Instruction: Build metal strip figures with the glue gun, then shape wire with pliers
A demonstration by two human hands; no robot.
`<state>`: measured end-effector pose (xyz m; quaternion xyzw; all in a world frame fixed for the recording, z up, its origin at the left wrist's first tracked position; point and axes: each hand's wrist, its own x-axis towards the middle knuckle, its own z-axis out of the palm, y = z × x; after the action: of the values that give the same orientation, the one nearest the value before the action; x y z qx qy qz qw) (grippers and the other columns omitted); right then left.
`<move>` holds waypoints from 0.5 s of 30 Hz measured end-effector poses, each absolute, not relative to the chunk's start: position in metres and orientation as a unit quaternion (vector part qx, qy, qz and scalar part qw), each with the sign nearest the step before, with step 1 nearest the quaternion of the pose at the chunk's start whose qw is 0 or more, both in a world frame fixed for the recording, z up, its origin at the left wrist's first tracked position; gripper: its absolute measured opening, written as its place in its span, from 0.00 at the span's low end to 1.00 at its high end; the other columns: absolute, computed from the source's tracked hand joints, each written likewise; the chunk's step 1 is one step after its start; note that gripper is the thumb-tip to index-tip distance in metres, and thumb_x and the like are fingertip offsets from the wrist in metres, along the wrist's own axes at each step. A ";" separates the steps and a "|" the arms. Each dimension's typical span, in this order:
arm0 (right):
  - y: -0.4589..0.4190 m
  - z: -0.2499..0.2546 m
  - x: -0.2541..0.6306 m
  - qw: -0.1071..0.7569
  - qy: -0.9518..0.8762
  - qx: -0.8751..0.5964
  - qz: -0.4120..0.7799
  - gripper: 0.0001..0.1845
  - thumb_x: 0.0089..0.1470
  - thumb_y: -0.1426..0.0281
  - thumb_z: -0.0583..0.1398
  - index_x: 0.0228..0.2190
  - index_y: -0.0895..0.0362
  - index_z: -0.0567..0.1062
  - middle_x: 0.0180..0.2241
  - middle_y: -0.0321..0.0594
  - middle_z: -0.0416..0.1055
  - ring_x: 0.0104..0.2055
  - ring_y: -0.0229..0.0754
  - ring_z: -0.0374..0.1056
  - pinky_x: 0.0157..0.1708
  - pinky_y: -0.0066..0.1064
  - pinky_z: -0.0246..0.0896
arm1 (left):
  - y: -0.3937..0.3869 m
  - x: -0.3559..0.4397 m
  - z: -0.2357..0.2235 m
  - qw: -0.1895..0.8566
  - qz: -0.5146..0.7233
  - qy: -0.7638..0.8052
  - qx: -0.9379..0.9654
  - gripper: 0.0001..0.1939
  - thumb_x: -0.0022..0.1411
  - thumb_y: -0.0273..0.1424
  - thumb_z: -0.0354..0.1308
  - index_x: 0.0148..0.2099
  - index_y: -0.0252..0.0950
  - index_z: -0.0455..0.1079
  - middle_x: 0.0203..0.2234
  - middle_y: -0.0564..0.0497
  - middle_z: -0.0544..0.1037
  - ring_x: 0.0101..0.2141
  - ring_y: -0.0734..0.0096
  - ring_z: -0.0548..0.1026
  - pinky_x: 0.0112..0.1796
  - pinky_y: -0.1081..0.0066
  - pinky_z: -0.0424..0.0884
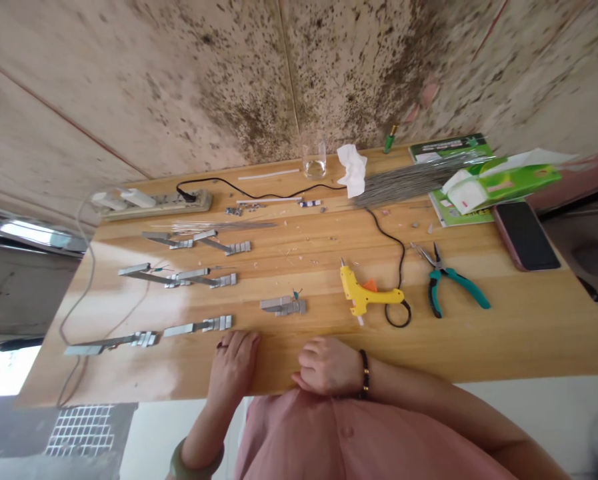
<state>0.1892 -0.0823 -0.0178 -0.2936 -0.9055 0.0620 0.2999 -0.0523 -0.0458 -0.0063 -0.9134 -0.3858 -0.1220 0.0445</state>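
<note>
My left hand [233, 363] lies flat on the near edge of the wooden table [479, 333], fingers stretched out, a ring on one finger, holding nothing. My right hand [325, 365], with a dark bead bracelet at the wrist, rests beside it with its fingers curled in; nothing shows inside them. A small grey metal clip assembly [285, 306] lies just beyond both hands. A yellow glue gun [363, 293] lies further right, its black cord running back across the table. Teal-handled pliers [451, 283] lie to the right of the gun.
Several grey metal clip assemblies [189, 277] lie in rows on the left. At the back are a power strip [153, 200], a glass [313, 159], a crumpled tissue [353, 170], a bundle of thin wires [409, 180], a green tissue box [503, 183] and a phone [526, 235].
</note>
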 end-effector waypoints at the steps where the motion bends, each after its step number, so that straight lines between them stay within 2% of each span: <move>1: -0.082 -0.017 0.189 0.302 -0.906 -0.292 0.059 0.18 0.57 0.67 0.58 0.17 0.57 0.68 0.19 0.35 0.66 0.23 0.38 0.60 0.24 0.31 0.49 | -0.046 -0.050 -0.006 0.038 -0.132 -0.392 -0.910 0.12 0.66 0.24 0.45 0.40 0.34 0.70 0.31 0.46 0.78 0.34 0.61 0.73 0.37 0.62 0.66; 4: -0.081 -0.014 0.190 0.311 -0.907 -0.278 0.051 0.18 0.57 0.68 0.59 0.17 0.58 0.69 0.19 0.35 0.66 0.24 0.38 0.60 0.24 0.32 0.48 | -0.048 -0.039 -0.002 -0.024 -0.186 -0.438 -0.879 0.09 0.66 0.25 0.48 0.40 0.35 0.69 0.31 0.47 0.78 0.36 0.63 0.75 0.38 0.65 0.68; 7: -0.082 -0.009 0.189 0.303 -0.922 -0.236 0.050 0.19 0.59 0.67 0.57 0.18 0.58 0.69 0.19 0.35 0.66 0.24 0.38 0.60 0.25 0.33 0.47 | -0.052 -0.021 0.002 -0.133 -0.235 -0.478 -0.836 0.07 0.65 0.27 0.50 0.39 0.36 0.70 0.31 0.49 0.79 0.34 0.68 0.77 0.37 0.70 0.71; 11: -0.086 -0.007 0.186 0.305 -0.933 -0.184 0.052 0.20 0.61 0.68 0.55 0.18 0.57 0.68 0.20 0.35 0.66 0.24 0.38 0.59 0.25 0.33 0.46 | -0.052 0.007 0.008 -0.301 -0.219 -0.490 -0.788 0.07 0.61 0.29 0.55 0.34 0.38 0.74 0.27 0.52 0.80 0.29 0.71 0.78 0.32 0.73 0.72; 15: -0.087 -0.011 0.184 0.319 -0.930 -0.172 0.053 0.21 0.60 0.69 0.56 0.16 0.57 0.67 0.19 0.34 0.66 0.23 0.38 0.58 0.25 0.33 0.45 | -0.047 0.022 0.013 -0.451 -0.236 -0.502 -0.700 0.06 0.56 0.33 0.60 0.30 0.37 0.75 0.25 0.50 0.80 0.27 0.70 0.77 0.29 0.74 0.73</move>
<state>0.1842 -0.0872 -0.0112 -0.1719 -0.9304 0.0526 0.3194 0.0223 -0.0470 0.0126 -0.6997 -0.5018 -0.2356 -0.4507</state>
